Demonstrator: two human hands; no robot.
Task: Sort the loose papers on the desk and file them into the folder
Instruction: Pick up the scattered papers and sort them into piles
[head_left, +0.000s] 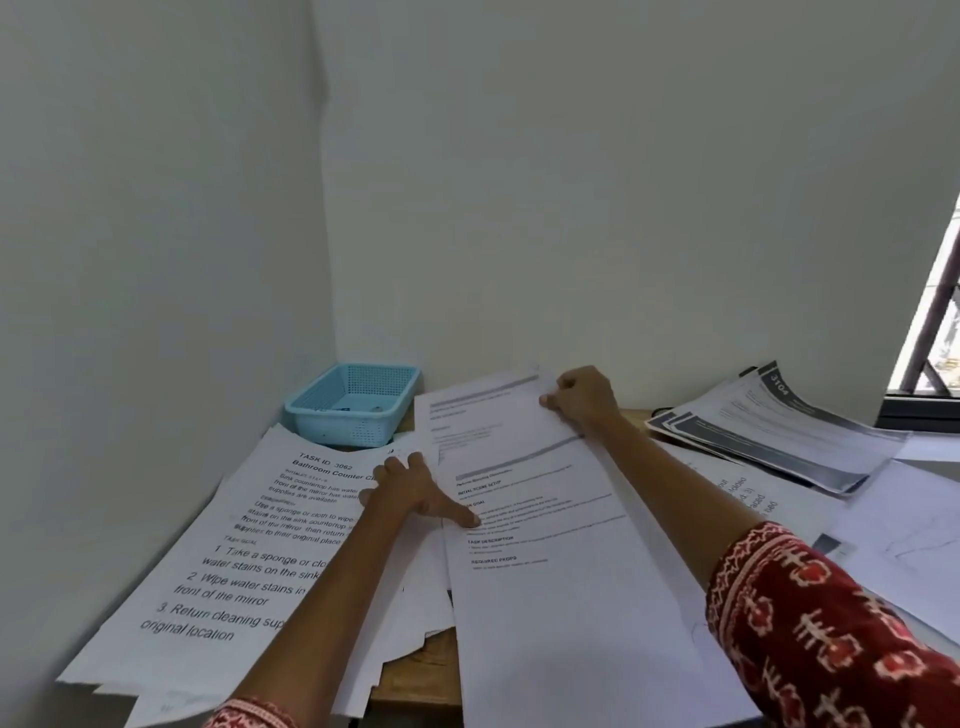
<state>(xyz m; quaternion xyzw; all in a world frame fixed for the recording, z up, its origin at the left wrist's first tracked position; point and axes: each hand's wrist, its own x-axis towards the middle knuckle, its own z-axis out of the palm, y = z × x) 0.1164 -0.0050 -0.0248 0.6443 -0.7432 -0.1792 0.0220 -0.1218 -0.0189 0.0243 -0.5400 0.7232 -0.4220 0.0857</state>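
Note:
Loose printed sheets cover the wooden desk (415, 670). My right hand (582, 397) pinches the far right edge of a sheet with a grey header bar (483, 415), lifted a little at the back of the desk. My left hand (415, 491) lies with fingers spread on the papers, its thumb pressing on a long central sheet of small text (545, 571). A large-print sheet headed "TASK ID 3062" (239, 561) lies at the left. No folder can be made out.
A light blue plastic basket (353, 402) stands in the back corner against the white walls. A fanned pile of sheets with dark header bands (779, 431) lies at the back right, below a window frame (930, 322). More white papers (893, 535) cover the right side.

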